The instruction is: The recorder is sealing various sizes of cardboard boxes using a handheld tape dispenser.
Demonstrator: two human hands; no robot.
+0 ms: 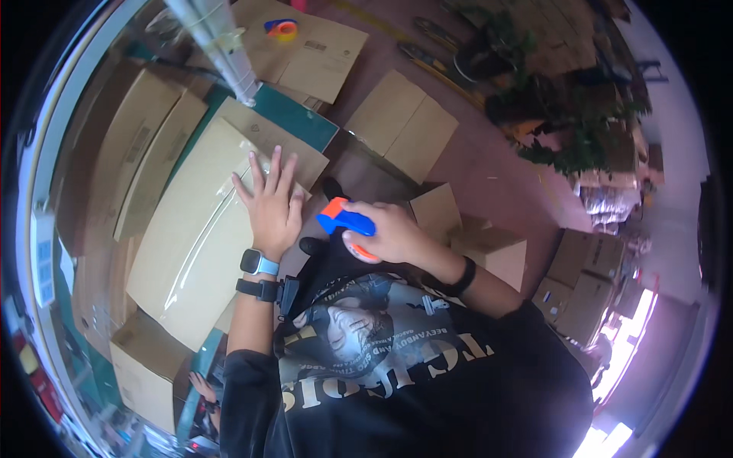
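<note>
A long closed cardboard box point(183, 221) lies on the green-topped table to my left, with a shiny strip of clear tape point(200, 243) along its seam. My left hand point(272, 214) presses flat on the box near its far end, fingers spread. Just right of the box, my right hand point(393, 235) grips a blue and orange tape dispenser point(353, 221). The dispenser is in the air, apart from the box. Its tape roll is partly hidden by my fingers.
Upright cartons point(141, 153) line the left side, and an open box point(149, 374) stands at lower left beside a co-worker's hand point(203, 387). A white post point(221, 49) rises from the table point(298, 118). Another tape dispenser point(282, 30) rests on a far carton. Boxes point(403, 126) stand on the floor.
</note>
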